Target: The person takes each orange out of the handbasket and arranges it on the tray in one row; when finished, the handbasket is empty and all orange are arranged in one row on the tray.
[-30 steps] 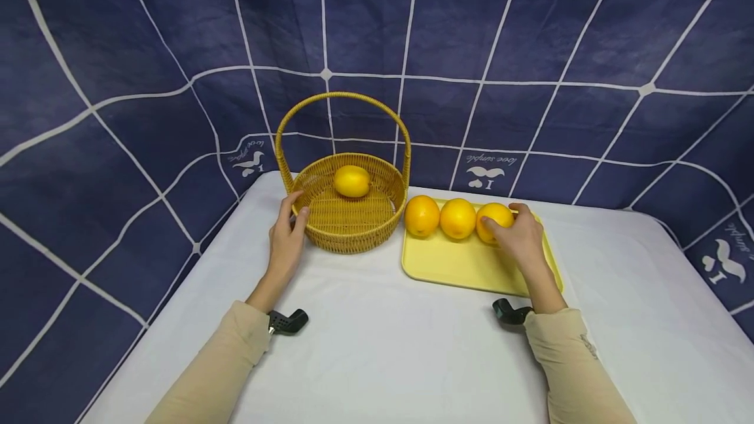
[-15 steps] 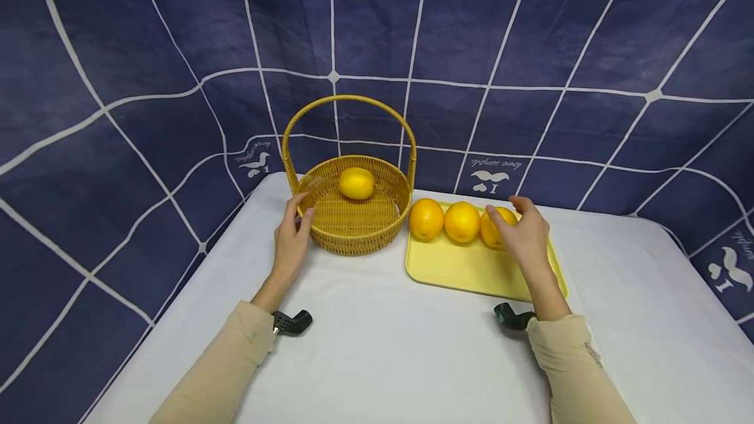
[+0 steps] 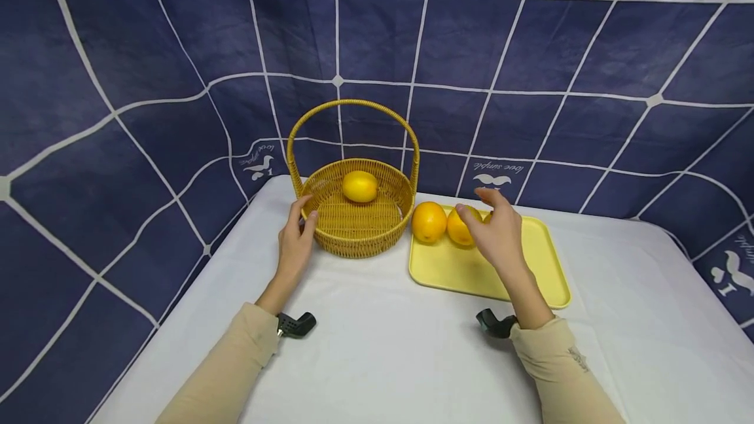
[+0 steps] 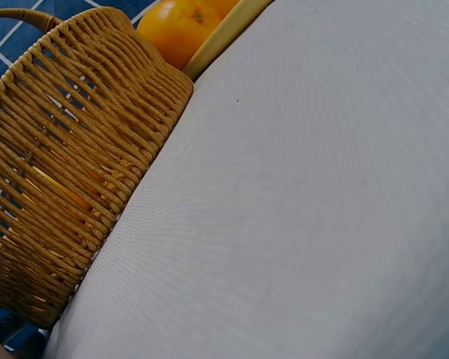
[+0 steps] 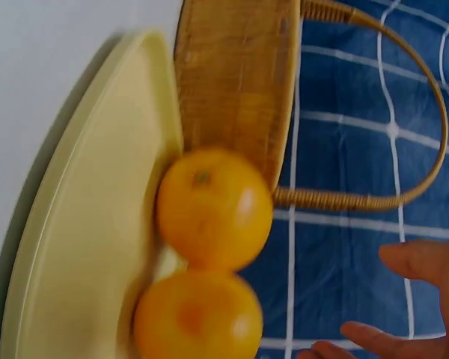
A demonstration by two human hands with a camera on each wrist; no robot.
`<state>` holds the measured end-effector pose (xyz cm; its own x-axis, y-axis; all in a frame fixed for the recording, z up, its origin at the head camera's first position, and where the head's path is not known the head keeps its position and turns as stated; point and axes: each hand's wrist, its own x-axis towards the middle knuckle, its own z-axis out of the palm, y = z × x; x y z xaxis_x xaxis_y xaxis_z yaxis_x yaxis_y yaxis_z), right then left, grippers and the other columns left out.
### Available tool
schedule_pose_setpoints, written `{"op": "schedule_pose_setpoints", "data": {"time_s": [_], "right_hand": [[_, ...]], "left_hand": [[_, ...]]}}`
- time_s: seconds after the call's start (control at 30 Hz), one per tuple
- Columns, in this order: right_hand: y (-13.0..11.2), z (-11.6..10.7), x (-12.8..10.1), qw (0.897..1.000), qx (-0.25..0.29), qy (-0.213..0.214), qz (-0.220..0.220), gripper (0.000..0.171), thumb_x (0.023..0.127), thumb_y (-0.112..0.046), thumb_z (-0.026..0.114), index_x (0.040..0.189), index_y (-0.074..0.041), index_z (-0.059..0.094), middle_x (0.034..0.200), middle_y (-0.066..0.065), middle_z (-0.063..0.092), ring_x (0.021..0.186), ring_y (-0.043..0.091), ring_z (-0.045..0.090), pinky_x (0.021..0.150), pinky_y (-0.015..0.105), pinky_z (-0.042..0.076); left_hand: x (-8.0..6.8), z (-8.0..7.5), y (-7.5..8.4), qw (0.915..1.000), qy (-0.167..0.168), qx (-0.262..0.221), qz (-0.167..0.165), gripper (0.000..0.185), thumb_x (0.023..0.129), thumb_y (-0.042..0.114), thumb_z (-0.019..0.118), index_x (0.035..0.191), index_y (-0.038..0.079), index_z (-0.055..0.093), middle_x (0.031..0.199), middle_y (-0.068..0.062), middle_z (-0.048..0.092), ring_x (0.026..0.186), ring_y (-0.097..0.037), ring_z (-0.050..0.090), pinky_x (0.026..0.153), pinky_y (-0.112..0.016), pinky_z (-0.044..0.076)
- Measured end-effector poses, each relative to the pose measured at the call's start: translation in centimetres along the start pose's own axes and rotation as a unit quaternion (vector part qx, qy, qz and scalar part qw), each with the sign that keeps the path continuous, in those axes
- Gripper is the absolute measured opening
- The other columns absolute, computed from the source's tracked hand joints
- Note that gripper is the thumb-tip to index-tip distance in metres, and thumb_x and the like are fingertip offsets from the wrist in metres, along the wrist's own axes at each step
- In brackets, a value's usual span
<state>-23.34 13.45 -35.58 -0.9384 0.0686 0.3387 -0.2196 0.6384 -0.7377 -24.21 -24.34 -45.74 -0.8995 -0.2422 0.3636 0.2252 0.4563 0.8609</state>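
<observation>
Hands, head view: left hand (image 3: 296, 241) relaxed, parted, touching the basket's (image 3: 360, 246) rim; right hand (image 3: 496, 231) spread, empty, over the tray (image 3: 453, 271).
Fruit, head view: yellow fruit (image 3: 360, 186) in the basket; oranges (image 3: 429, 222) along the tray's far side.
Basket, left wrist view: just beside the tray.
Oranges, right wrist view: two, apart from the right hand; seemingly reaching, so picking calls for encircling one.

2 arms (image 3: 220, 366) reach forward; left grip (image 3: 296, 241) loosely curved; right grip (image 3: 497, 234), thumb (image 5: 410, 262) and fingers (image 5: 378, 340) parted.
</observation>
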Motion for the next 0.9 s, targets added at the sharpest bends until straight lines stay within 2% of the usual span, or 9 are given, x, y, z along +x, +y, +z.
{"op": "schedule_pose_setpoints", "data": {"time_s": [0.2,0.33,0.47,0.63,0.9], "right_hand": [[-2.4,2.5,-0.1,0.997,0.041,-0.060,-0.020,0.052,0.098,-0.027,0.075,0.141,-0.001,0.061,0.141,0.018,0.065,0.134,0.036,0.060,0.114,0.052,0.050],[-4.1,4.1,0.0,0.994,0.058,-0.088,-0.037,0.051,0.097,-0.024,0.075,0.140,-0.001,0.061,0.140,0.019,0.065,0.131,0.036,0.061,0.113,0.052,0.051],[-5.6,5.5,0.5,0.991,0.048,-0.109,-0.056,0.051,0.097,-0.027,0.075,0.139,-0.002,0.062,0.138,0.018,0.067,0.130,0.035,0.062,0.111,0.049,0.054],[-7.5,6.8,1.7,0.988,0.029,-0.132,-0.071,0.052,0.097,-0.032,0.074,0.140,-0.005,0.062,0.139,0.013,0.067,0.131,0.032,0.062,0.110,0.046,0.054],[-10.5,8.3,4.2,0.983,0.010,-0.175,-0.063,0.055,0.098,-0.034,0.074,0.143,-0.004,0.060,0.141,0.015,0.064,0.132,0.032,0.060,0.112,0.044,0.051]], "left_hand": [[-0.1,0.0,0.1,1.0000,-0.001,-0.002,-0.003,0.047,0.112,0.041,0.047,0.156,0.025,0.047,0.168,-0.001,0.042,0.155,-0.029,0.039,0.124,-0.053,0.039],[-0.1,-0.1,0.2,1.0000,0.002,-0.003,-0.004,0.045,0.112,0.041,0.048,0.155,0.028,0.048,0.167,-0.001,0.043,0.154,-0.029,0.040,0.123,-0.052,0.040],[-0.2,-0.1,0.2,1.0000,0.003,-0.002,-0.005,0.044,0.112,0.040,0.048,0.155,0.030,0.048,0.166,-0.001,0.044,0.153,-0.028,0.041,0.122,-0.052,0.041],[-0.2,-0.1,0.1,1.0000,0.002,-0.004,-0.002,0.046,0.112,0.040,0.048,0.156,0.026,0.048,0.167,-0.002,0.043,0.154,-0.029,0.041,0.123,-0.054,0.040],[-0.1,0.0,0.2,0.9999,0.008,-0.006,0.004,0.044,0.112,0.036,0.049,0.154,0.024,0.050,0.165,-0.004,0.046,0.150,-0.032,0.046,0.120,-0.053,0.044]]}}
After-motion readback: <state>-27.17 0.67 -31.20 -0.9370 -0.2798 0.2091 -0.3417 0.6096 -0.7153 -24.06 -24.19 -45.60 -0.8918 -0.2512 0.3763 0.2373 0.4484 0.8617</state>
